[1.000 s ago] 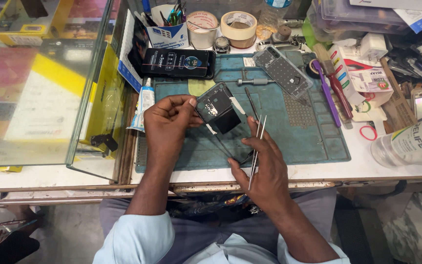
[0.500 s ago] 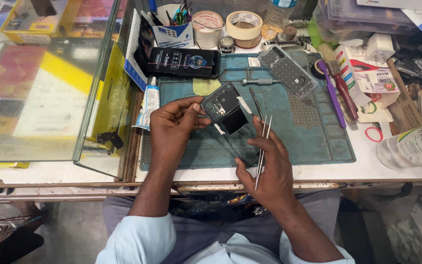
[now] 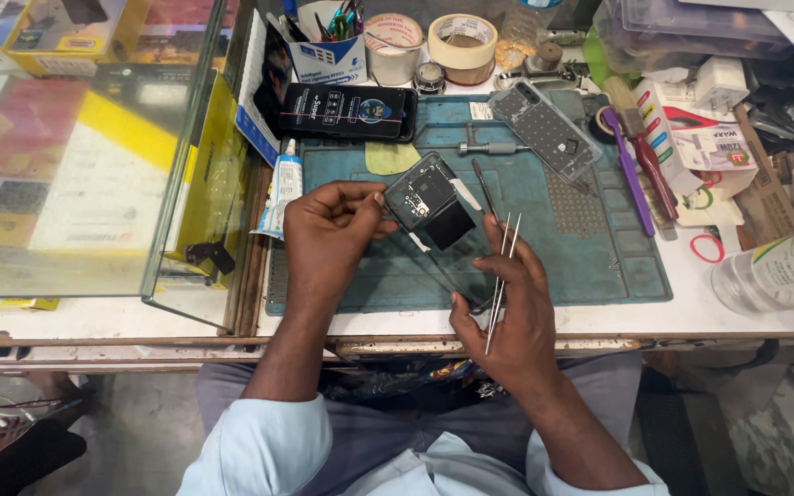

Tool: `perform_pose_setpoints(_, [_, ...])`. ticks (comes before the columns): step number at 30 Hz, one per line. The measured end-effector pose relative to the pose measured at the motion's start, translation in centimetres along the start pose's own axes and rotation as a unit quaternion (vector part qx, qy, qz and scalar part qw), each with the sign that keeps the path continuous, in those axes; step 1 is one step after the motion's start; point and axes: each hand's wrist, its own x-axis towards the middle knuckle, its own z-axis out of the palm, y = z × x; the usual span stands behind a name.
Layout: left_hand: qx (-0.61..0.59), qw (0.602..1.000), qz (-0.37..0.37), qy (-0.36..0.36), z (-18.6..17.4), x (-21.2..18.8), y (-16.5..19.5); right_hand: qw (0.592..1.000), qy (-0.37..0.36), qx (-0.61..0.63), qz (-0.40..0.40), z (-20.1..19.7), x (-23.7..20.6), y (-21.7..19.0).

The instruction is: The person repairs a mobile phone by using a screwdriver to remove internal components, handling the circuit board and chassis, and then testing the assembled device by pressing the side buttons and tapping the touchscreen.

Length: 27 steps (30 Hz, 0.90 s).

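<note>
My left hand (image 3: pixel 328 230) pinches the upper left corner of an opened black phone (image 3: pixel 426 199), which tilts above a teal work mat (image 3: pixel 590 257). The phone's lower part runs down under my right hand (image 3: pixel 507 308). That hand steadies the phone's lower end and also grips metal tweezers (image 3: pixel 502 276), their two tips pointing up and away from me. A loose flap or cable hangs off the phone's middle.
A glass showcase (image 3: pixel 94 156) stands at the left. Around the mat lie a glue tube (image 3: pixel 279 193), a black phone box (image 3: pixel 346 110), a grey phone frame (image 3: pixel 544 129), a screwdriver (image 3: pixel 489 147), tape rolls (image 3: pixel 461 39), brushes and a plastic bottle (image 3: pixel 778 271).
Both hands and the phone have shifted slightly up and right over the mat. The phone has tilted a little more, and the tweezers stand more upright.
</note>
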Motion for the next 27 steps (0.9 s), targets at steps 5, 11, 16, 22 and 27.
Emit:
perform_pose_setpoints(5, [0.015,1.0,-0.006,0.016,0.5,-0.1,0.3,1.0,0.004,0.014,-0.004,-0.2,0.0,0.0])
perform_pose_setpoints(11, [0.025,0.999,-0.003,0.032,0.7,-0.4,0.4,0.999,0.008,0.046,0.015,-0.3,-0.2,-0.2])
perform_pose_setpoints(16, [-0.016,0.998,-0.041,0.041,0.9,-0.6,0.3,0.995,0.018,0.097,0.034,-0.2,-0.2,-0.3])
perform_pose_setpoints(22, [-0.013,0.999,-0.037,0.0,0.8,-1.3,0.0,0.987,0.008,0.141,0.077,-0.5,-0.3,-0.3])
perform_pose_setpoints(27, [-0.022,1.0,-0.017,-0.002,0.7,-1.4,-0.3,0.989,-0.001,0.136,0.065,-0.6,-0.4,-0.2])
